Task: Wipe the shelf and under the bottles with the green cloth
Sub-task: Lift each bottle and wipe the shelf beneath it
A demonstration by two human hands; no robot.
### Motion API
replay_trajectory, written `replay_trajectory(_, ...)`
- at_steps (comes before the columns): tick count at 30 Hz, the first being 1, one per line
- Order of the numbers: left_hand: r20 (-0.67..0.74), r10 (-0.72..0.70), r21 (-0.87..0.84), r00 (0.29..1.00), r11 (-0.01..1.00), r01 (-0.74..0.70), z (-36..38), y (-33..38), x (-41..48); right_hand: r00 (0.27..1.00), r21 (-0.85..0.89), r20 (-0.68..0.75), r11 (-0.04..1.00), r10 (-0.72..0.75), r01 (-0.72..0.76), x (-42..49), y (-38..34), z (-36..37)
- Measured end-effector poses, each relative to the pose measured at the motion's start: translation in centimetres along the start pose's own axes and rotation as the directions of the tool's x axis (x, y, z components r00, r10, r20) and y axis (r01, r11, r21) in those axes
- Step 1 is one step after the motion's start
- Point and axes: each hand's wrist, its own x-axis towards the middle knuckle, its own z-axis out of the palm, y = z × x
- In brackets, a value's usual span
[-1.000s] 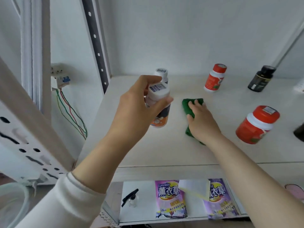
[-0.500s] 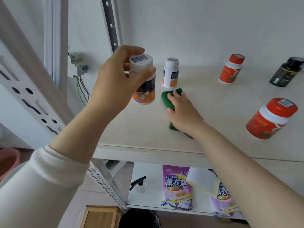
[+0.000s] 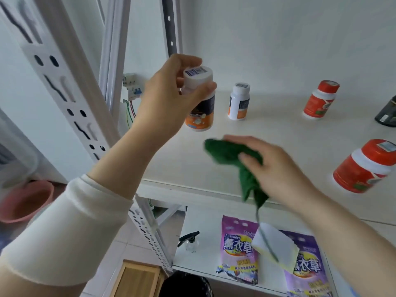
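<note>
We see a cream-white soft knit sleeve (image 3: 64, 228) on the left arm, its cuff ending mid-forearm with a faint stitched line; left hand (image 3: 169, 97) and right hand (image 3: 276, 168) are bare.

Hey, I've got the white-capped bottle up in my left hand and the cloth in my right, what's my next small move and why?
Probably sweep the cloth left along the shelf to the patch under the bottle. The left hand holds the bottle clear of the surface, leaving that patch exposed, and the right hand grips the cloth just to its right.
</note>
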Motion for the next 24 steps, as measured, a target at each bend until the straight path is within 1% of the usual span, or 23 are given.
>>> replay_trajectory(3, 0.021, 0.003, -0.005, 1.0, 1.0, -0.003, 0.2, -0.1, -0.5, 0.971, -0.184, -0.156, 0.961, 0.179, -0.207, 2.3, 3.9, -2.7)
replay_trajectory(4, 0.032, 0.001, -0.01, 0.999, 1.0, -0.001, 0.3, -0.1, -0.7, 0.958, -0.225, -0.175, 0.938, 0.229, -0.265, 2.9, 4.8, -2.9)
replay_trajectory(5, 0.038, 0.001, -0.014, 0.999, 1.0, 0.0, 0.4, -0.2, -0.9, 0.953, -0.261, -0.175, 0.921, 0.249, -0.289, 3.6, 5.2, -2.5)
replay_trajectory(6, 0.039, 0.004, -0.018, 0.999, 1.0, -0.003, 0.3, -0.3, -0.9, 0.959, -0.296, -0.153, 0.915, 0.24, -0.276, 4.4, 5.1, -1.5)
replay_trajectory(7, 0.038, 0.006, -0.018, 0.999, 1.0, -0.006, 0.3, -0.4, -0.9, 0.971, -0.323, -0.11, 0.917, 0.212, -0.236, 4.9, 4.6, -0.2)
replay_trajectory(9, 0.036, 0.013, -0.008, 0.999, 1.0, -0.013, 0.1, -0.7, -0.7, 0.994, -0.317, 0.013, 0.943, 0.111, -0.101, 5.3, 2.9, 3.1)
replay_trajectory(12, 0.05, 0.015, -0.01, 0.999, 1.0, -0.015, 0.1, -1.0, -0.3, 0.982, -0.189, 0.179, 0.977, -0.065, 0.099, 3.1, -0.1, 7.4)
replay_trajectory(14, 0.08, 0.013, -0.023, 0.997, 1.0, -0.012, 0.6, -1.2, -0.2, 0.962, -0.103, 0.22, 0.977, -0.162, 0.188, 0.7, -1.4, 8.5)
replay_trajectory(16, 0.116, 0.017, -0.033, 0.993, 0.999, -0.014, 1.3, -1.4, -0.2, 0.957, -0.051, 0.214, 0.977, -0.193, 0.209, -1.4, -1.4, 8.1)
replay_trajectory(18, 0.156, 0.026, -0.05, 0.987, 0.999, -0.018, 2.2, -1.5, -0.3, 0.969, -0.001, 0.181, 0.985, -0.167, 0.17, -2.9, -0.7, 6.5)
replay_trajectory(21, 0.221, 0.053, -0.075, 0.974, 0.996, -0.037, 3.9, -1.3, -0.6, 0.997, 0.031, 0.077, 0.999, -0.013, 0.011, -4.5, 0.1, 3.0)
replay_trajectory(24, 0.297, 0.063, -0.123, 0.953, 0.992, -0.027, 6.1, -1.2, -1.0, 0.99, 0.032, -0.059, 0.991, 0.132, -0.13, -5.7, 0.8, 0.2)
